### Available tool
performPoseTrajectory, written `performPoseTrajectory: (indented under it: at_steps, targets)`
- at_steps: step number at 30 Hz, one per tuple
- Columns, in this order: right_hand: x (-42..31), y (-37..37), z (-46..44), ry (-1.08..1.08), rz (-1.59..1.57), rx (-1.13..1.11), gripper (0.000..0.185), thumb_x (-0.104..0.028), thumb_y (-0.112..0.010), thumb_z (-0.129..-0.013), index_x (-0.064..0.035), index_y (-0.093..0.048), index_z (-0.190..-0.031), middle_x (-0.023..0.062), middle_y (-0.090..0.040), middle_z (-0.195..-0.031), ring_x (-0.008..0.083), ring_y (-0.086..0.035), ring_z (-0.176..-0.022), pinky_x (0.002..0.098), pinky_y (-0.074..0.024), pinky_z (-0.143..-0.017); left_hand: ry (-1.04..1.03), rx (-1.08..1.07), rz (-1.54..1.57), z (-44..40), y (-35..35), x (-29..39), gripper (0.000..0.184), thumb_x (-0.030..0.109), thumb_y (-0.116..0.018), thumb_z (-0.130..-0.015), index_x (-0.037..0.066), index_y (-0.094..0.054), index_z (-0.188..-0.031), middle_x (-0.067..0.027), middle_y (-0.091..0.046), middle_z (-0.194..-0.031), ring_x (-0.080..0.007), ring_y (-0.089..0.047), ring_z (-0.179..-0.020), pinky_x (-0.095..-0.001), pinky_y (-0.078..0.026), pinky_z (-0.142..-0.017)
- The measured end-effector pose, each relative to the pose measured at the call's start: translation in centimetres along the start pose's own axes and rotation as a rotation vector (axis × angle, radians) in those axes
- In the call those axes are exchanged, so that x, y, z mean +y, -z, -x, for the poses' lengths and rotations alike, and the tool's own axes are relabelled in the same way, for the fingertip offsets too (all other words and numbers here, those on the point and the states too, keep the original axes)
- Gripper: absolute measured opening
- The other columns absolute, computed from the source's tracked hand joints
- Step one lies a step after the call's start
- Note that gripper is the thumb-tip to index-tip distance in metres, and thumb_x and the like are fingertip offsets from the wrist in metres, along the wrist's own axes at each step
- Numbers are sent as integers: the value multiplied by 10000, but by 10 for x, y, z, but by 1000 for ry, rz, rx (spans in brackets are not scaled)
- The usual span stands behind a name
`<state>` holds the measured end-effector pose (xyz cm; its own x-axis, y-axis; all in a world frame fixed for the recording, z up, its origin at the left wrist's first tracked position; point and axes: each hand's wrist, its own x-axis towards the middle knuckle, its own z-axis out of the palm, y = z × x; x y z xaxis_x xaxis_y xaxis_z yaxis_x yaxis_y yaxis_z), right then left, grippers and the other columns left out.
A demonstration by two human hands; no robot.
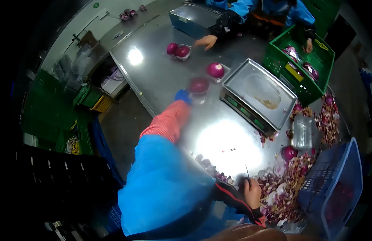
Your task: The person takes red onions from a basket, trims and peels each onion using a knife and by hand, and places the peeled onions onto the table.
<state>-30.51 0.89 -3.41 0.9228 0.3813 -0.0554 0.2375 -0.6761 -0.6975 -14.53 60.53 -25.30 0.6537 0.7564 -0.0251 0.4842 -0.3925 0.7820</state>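
My left hand (182, 96), in a blue glove, reaches out over the metal table and is smeared by motion. It is at the near side of a clear tray (200, 97) holding a blurred red onion (199, 85); whether it grips the tray I cannot make out. Just beyond, another red onion (215, 70) sits in a tray beside the scale (254, 90). Lower down, my right hand (253, 193) is closed round the dark handle of a small knife (248, 173), its thin blade pointing away from me. Onion peelings (284, 188) lie beside that hand.
A blue basket (332, 188) tilts at the right, near a clear empty tray (302, 132) and a loose onion (289, 153). Across the table, a co-worker's hand (206, 41) rests near a tray of onions (179, 51); their other hand is over a green crate (300, 90).
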Motion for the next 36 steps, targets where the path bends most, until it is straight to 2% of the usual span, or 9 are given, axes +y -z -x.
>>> performPoseTrajectory:
  at_steps: [7,9,12,16,18,23,26,31,36]
  targets:
    - [-11,3,-12,-66,71,-59,223,-169,-561,-917,-19,-647,-1059,224,-662,-941,419,-629,-878,455,-495,-769,-227,-202,-704,-85,-57,73,630,335,-771,-775,86,-552,-1310,-194,-588,-1250,-372,-555,-1175,-474,-458,-986]
    - [-5,-1,-11,-39,36,-5,194,-165,-572,-916,-2,-641,-994,235,-639,-884,434,-611,-819,457,-481,-710,181,86,305,-117,-94,79,805,303,-797,-738,72,-422,-1412,-223,-497,-1354,-391,-523,-1220,-450,-448,-1006]
    - [8,-3,-3,-69,14,15,184,-163,-574,-917,8,-632,-954,241,-629,-869,443,-602,-797,461,-473,-685,88,113,285,17,-8,267,952,264,-793,-744,38,-256,-1496,-230,-380,-1444,-370,-478,-1263,-415,-385,-1072]
    - [18,-6,4,-60,-28,77,184,-164,-570,-923,12,-620,-944,240,-626,-868,448,-596,-797,470,-470,-683,-506,346,229,35,-38,304,583,247,-709,-841,37,-501,-1344,-177,-528,-1339,-323,-499,-1253,-408,-372,-1078]
    - [27,-8,10,-54,-17,78,186,-165,-568,-925,13,-619,-948,239,-626,-867,448,-594,-801,471,-469,-682,-790,178,317,77,-76,340,466,219,-682,-852,23,-567,-1260,-196,-593,-1248,-333,-560,-1177,-412,-429,-1022]
    - [19,7,17,-41,-68,128,182,-158,-573,-920,12,-622,-963,241,-629,-887,443,-596,-825,463,-475,-697,-795,-921,101,255,-130,458,447,327,-653,-885,102,-600,-1269,-171,-638,-1200,-337,-624,-1074,-406,-484,-950]
    - [28,14,28,-91,-65,177,171,-144,-573,-916,12,-627,-962,241,-632,-894,439,-599,-826,455,-479,-704,-1299,-819,-119,319,-218,448,670,452,-645,-859,111,-460,-1405,-185,-552,-1327,-379,-531,-1209,-480,-406,-1039]
    - [46,27,63,-169,-78,307,164,-138,-569,-913,16,-621,-928,232,-621,-817,434,-595,-754,461,-461,-651,-1302,-988,-868,358,-284,456,429,385,-664,-831,141,-675,-1184,-120,-651,-1208,-318,-593,-1158,-552,-367,-1029]
    - [50,41,92,-257,-62,321,178,-157,-565,-922,13,-616,-926,243,-613,-800,439,-586,-743,459,-455,-644,-1280,-968,-891,365,-266,468,309,323,-664,-818,145,-732,-1060,-96,-698,-1119,-321,-644,-1079,-527,-363,-1009]
